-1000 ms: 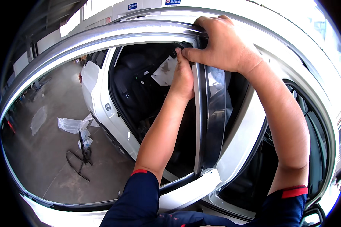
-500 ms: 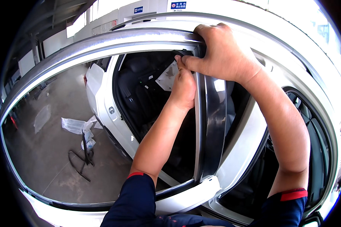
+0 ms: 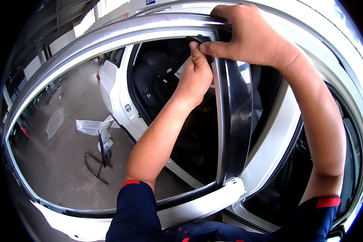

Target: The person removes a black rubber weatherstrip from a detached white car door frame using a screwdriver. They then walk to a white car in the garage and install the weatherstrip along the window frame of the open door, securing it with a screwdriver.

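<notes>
A white car door's window frame, with bright trim along its top, stands open before me and holds no glass. My right hand is clamped over its upper corner, fingers on the outer side and thumb pointing inward. Just below, my left hand is closed with its thumb up, almost touching the right thumb. Its fingers curl out of sight, so what they pinch is hidden. A short piece of black rubber strip shows in the corner above the thumbs. A glossy black pillar panel runs down beneath my right hand.
Behind the door are the white car body and dark seats. Clear plastic sheeting and a loose black rubber strip lie on the grey floor. Another door opening with dark glass is at the right.
The view has shifted, so the door frame sits a little higher and farther right. Both hands stay at the same corner; the left hand has turned slightly, its wrist farther from the pillar.
</notes>
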Action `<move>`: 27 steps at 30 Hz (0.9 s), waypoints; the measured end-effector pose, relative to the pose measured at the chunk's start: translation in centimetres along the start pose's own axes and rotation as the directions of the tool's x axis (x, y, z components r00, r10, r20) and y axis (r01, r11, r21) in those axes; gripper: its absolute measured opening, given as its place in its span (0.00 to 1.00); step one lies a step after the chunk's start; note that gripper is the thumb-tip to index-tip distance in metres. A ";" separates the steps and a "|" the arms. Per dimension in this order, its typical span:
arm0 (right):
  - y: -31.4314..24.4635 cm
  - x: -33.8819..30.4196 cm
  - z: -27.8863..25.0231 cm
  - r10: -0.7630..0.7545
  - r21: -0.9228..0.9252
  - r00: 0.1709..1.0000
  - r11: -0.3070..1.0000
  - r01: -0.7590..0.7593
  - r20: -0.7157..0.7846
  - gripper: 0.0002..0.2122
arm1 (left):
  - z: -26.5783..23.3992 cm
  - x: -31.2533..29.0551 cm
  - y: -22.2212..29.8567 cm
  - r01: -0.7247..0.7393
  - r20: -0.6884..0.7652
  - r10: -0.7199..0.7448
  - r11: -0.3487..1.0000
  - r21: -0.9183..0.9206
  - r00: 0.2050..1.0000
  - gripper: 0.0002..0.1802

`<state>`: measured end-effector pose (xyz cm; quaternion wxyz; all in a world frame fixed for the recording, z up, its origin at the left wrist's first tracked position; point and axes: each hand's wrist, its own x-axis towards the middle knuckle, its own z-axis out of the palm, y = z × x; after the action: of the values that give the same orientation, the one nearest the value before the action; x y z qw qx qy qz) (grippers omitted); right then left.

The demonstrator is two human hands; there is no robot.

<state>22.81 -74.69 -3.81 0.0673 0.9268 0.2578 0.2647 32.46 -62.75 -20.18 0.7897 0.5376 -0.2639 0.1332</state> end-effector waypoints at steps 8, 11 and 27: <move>6.7 -0.1 5.7 0.114 0.715 0.970 0.695 0.075 -0.213 0.27 | 1.4 -4.0 5.4 -0.259 0.123 0.268 0.568 0.781 0.956 0.21; 7.3 -0.2 8.0 0.114 0.865 0.993 0.501 -0.019 -0.044 0.26 | 2.0 -3.8 6.8 -0.216 0.131 0.195 0.522 0.825 0.972 0.26; 7.0 0.2 10.2 -0.017 0.991 0.998 0.119 0.061 -0.059 0.21 | 6.7 -4.3 9.0 -0.035 -0.003 0.076 0.495 0.868 0.997 0.27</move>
<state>31.44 -80.50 -10.56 -0.5616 0.7266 0.3937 0.0405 22.64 -65.08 -13.65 0.4143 0.8493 -0.1626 0.2840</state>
